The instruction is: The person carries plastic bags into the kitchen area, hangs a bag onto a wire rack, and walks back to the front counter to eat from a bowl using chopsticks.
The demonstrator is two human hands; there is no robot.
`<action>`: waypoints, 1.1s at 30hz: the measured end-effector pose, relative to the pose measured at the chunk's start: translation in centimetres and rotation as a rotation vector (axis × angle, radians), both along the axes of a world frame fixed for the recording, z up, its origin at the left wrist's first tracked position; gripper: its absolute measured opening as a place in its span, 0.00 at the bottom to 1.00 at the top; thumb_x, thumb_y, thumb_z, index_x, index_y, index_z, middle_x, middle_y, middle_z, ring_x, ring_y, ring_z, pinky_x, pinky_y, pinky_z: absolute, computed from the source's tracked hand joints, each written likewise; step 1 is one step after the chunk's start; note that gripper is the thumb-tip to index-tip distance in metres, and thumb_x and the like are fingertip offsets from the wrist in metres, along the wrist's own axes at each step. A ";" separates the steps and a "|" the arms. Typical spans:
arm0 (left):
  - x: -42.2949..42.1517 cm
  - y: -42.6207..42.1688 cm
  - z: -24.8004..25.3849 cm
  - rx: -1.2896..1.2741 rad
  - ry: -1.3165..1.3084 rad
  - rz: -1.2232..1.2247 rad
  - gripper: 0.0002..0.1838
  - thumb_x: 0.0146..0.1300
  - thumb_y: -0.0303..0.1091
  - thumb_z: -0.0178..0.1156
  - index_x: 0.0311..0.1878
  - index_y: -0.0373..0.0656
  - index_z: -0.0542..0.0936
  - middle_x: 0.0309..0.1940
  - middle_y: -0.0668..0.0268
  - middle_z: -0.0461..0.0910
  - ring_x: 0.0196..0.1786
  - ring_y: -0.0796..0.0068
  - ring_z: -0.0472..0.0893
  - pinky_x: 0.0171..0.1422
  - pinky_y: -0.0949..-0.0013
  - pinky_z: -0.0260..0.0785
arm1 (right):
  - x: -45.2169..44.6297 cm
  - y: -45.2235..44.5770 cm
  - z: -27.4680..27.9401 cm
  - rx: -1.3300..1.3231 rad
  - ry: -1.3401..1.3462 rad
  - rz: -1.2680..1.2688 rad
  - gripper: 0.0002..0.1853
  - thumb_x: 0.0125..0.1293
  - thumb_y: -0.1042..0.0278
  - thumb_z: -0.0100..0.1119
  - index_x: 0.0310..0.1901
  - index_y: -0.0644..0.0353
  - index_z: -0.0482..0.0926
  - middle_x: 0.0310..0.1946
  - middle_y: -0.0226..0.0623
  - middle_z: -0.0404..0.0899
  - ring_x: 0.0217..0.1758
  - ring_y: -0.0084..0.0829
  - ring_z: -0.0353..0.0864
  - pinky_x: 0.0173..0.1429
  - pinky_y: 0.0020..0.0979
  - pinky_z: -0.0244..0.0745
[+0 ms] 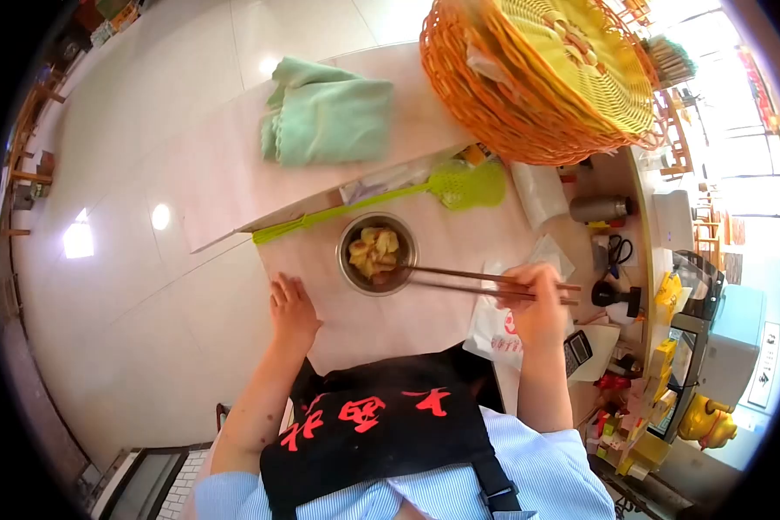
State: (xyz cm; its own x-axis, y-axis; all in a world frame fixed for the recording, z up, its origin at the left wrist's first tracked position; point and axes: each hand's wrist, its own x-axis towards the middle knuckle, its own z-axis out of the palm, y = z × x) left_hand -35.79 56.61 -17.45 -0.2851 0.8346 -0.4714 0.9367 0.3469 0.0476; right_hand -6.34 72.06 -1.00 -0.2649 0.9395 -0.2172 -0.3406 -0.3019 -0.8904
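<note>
A round metal bowl (346, 270) stands on the pale counter and holds pieces of yellowish food (374, 250). My right hand (533, 299), slightly blurred, is closed on a pair of long brown chopsticks (459, 282). Their tips reach into the bowl at the food. To the left of the bowl, my left hand (293, 308) rests on the counter's edge with its fingers apart and nothing in it. Behind the bowl lies a green fly swatter (464, 184). A white packet (494, 334) with red print sits beneath my right hand.
A folded green cloth (329, 117) lies on the raised ledge. Stacked orange and yellow wicker baskets (537, 78) stand at the back right. Along the right are a metal flask (600, 208), black scissors (619, 250), a black calculator (578, 350) and a gold figurine (706, 422).
</note>
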 end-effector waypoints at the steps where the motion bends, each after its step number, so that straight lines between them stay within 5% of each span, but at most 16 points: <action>1: 0.0 0.1 0.0 -0.010 0.011 -0.014 0.52 0.41 0.45 0.73 0.65 0.28 0.57 0.66 0.35 0.50 0.67 0.37 0.55 0.68 0.51 0.53 | 0.0 -0.6 -1.2 0.005 -0.166 0.014 0.13 0.70 0.62 0.46 0.35 0.65 0.72 0.31 0.47 0.78 0.31 0.32 0.80 0.35 0.29 0.78; 7: 0.1 0.3 0.7 -0.063 0.024 -0.029 0.53 0.41 0.46 0.73 0.65 0.28 0.56 0.66 0.35 0.49 0.67 0.37 0.55 0.68 0.52 0.55 | -0.9 -1.2 -8.4 0.209 -0.760 0.147 0.10 0.68 0.69 0.49 0.36 0.68 0.76 0.30 0.37 0.78 0.32 0.24 0.79 0.40 0.24 0.75; 14: 0.2 -0.3 -0.4 0.032 0.064 -0.056 0.51 0.39 0.46 0.73 0.64 0.28 0.60 0.65 0.34 0.52 0.66 0.36 0.57 0.66 0.52 0.56 | -1.1 -1.0 -11.4 0.004 -0.448 0.021 0.12 0.70 0.66 0.46 0.39 0.68 0.74 0.34 0.41 0.79 0.35 0.28 0.80 0.42 0.28 0.77; 20: 0.0 -0.4 0.2 0.040 0.043 -0.053 0.53 0.39 0.46 0.74 0.65 0.29 0.58 0.65 0.35 0.50 0.66 0.39 0.57 0.65 0.52 0.58 | -0.9 -2.6 -6.6 0.442 -0.648 0.094 0.05 0.66 0.75 0.51 0.37 0.66 0.77 0.37 0.39 0.79 0.36 0.26 0.78 0.41 0.24 0.75; 27: 0.3 -0.2 0.6 -0.024 0.052 -0.038 0.53 0.40 0.48 0.73 0.65 0.29 0.57 0.66 0.35 0.50 0.67 0.38 0.56 0.66 0.53 0.58 | -3.6 -1.8 -8.0 0.635 -0.676 0.237 0.05 0.61 0.80 0.55 0.37 0.64 0.79 0.39 0.41 0.78 0.39 0.31 0.78 0.39 0.25 0.73; 33: 0.2 -0.1 0.6 -0.047 0.025 -0.029 0.53 0.41 0.47 0.73 0.66 0.29 0.55 0.66 0.36 0.49 0.67 0.38 0.55 0.67 0.52 0.56 | -4.7 -2.4 -5.9 0.660 -0.744 0.218 0.05 0.59 0.81 0.56 0.36 0.62 0.79 0.37 0.41 0.77 0.28 0.29 0.76 0.28 0.23 0.68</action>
State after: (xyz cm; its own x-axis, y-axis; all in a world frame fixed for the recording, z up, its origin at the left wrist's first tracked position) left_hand -35.64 56.53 -16.84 -0.2733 0.8195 -0.5037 0.9470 0.3210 0.0084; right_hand -11.04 69.63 -6.85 -0.4541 0.8786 0.1476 0.3709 0.3370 -0.8653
